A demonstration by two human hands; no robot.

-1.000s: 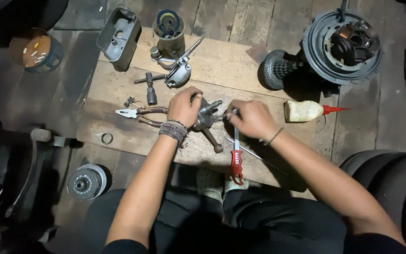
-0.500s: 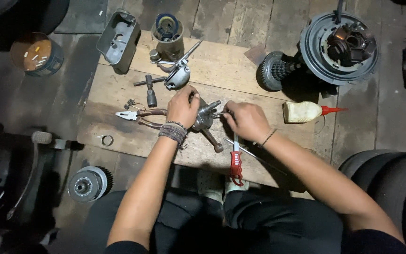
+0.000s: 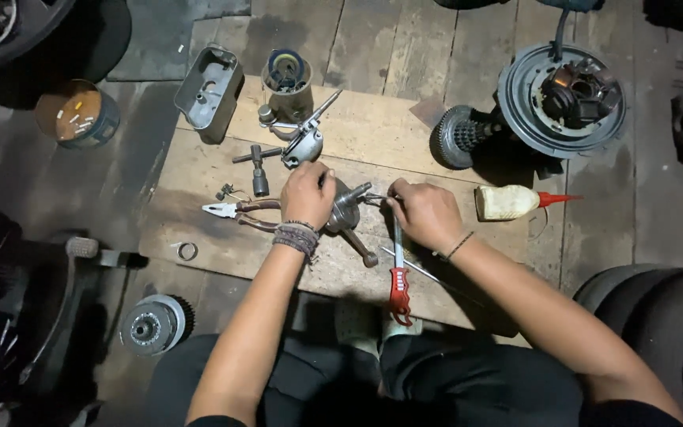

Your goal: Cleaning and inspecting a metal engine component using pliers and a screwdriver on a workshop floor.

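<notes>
On the bare wooden board (image 3: 199, 170) lying on the dark plank floor (image 3: 405, 39), both hands work at the board's middle. Left hand (image 3: 307, 194), fingers curled, clamps down on the grey metal crankshaft assembly (image 3: 347, 212); beaded bracelets on that wrist. Right hand (image 3: 424, 215) is closed, fingertips pinching near the thin end of the crankshaft assembly's top shaft; whether it holds a small part there, cannot tell. Crankshaft assembly lies tilted, round grey web between the two hands, a stub shaft pointing up-right, a rod with knobbed end (image 3: 361, 249) sticking out toward the board's near edge.

Around it on the board: orange-handled pliers (image 3: 239, 211) just left of the left hand, touching or nearly so; dark T-shaped socket wrench (image 3: 258, 162) toward the far-left; grey metal housing with lever (image 3: 303, 142) just beyond the left hand; red-handled screwdriver (image 3: 398, 277) under the right wrist, pointing at the near edge; thin steel rod (image 3: 420, 270) crossing beside it; cream squeeze bottle with red nozzle (image 3: 515, 202) near the board's right edge. Small metal ring (image 3: 187, 251) at the near-left corner.

Open board room: near-left strip and the far-right part. Off the board: grey open metal casing (image 3: 209, 91) far-left, round clutch drum (image 3: 152, 324) near-left, large round engine plate (image 3: 563, 95) far-right.
</notes>
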